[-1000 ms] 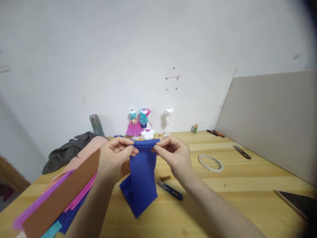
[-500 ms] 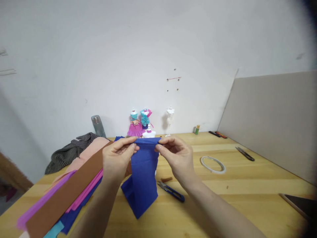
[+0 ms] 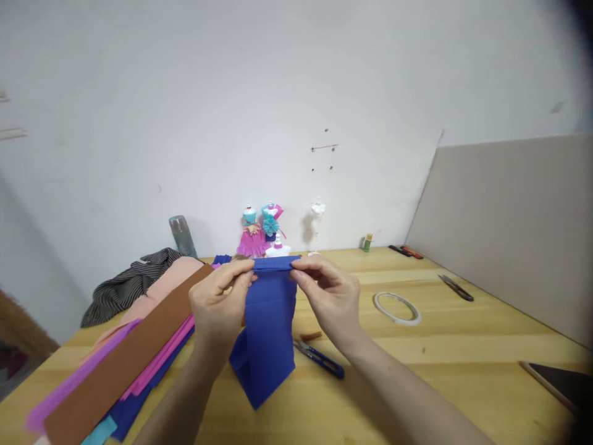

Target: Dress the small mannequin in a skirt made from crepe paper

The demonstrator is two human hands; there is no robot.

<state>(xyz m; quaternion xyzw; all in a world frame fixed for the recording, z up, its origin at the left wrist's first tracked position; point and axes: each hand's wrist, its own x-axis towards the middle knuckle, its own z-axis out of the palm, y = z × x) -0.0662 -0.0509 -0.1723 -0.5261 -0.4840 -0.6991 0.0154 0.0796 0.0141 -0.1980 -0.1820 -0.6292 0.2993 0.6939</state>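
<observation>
A strip of blue crepe paper [image 3: 271,327] hangs in front of me, its top edge folded over into a narrow band. My left hand [image 3: 222,296] pinches the left end of that fold between thumb and fingers. At the right end, my right hand [image 3: 327,290] grips the same fold. The lower part of the strip bends to the left and ends in a point over the table. Just right of it lie blue-handled thread snips [image 3: 319,358] and a small brown scrap [image 3: 310,337]. Behind the fold, a white mini mannequin [image 3: 278,248] is partly hidden.
Dressed mini mannequins [image 3: 252,238] and a bare white one [image 3: 317,222] stand by the wall. Left are layered coloured paper strips [image 3: 125,352], striped cloth [image 3: 134,284] and a bottle [image 3: 183,236]. Right are a tape roll [image 3: 397,308], dark snips [image 3: 456,288] and a dark-screened device [image 3: 556,383].
My right fingers have shifted slightly left along the fold, and the folded band looks flatter and more even. Both hands still hold the paper at about the same height.
</observation>
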